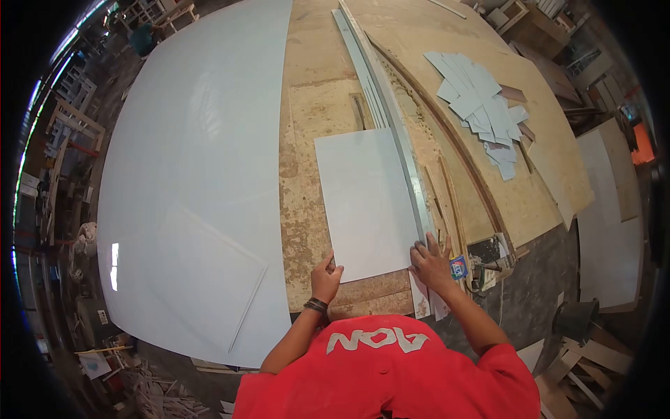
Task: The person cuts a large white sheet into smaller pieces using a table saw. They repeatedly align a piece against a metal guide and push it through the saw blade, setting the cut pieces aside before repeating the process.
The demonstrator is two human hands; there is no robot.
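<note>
A rectangular white sheet (368, 202) lies flat on the worn wooden bench in front of me. My left hand (326, 279) grips its near left corner, thumb on top and fingers at the edge. My right hand (433, 267) rests by the near right corner, fingers apart, over the end of a long metal bar (398, 133). The sheet's right side runs along this bar. Several narrow pale strips (359, 66) lie beside the bar, farther away. Beneath my right forearm, pale offcuts (419, 297) hang at the bench edge.
A very large glossy white panel (202, 160) covers the left side. Thin white pieces (481, 98) are piled on the plywood (537, 160) at right. Near my right hand is a small blue packet (458, 267). A dark bucket (576, 318) and wood scraps stand on the floor at right.
</note>
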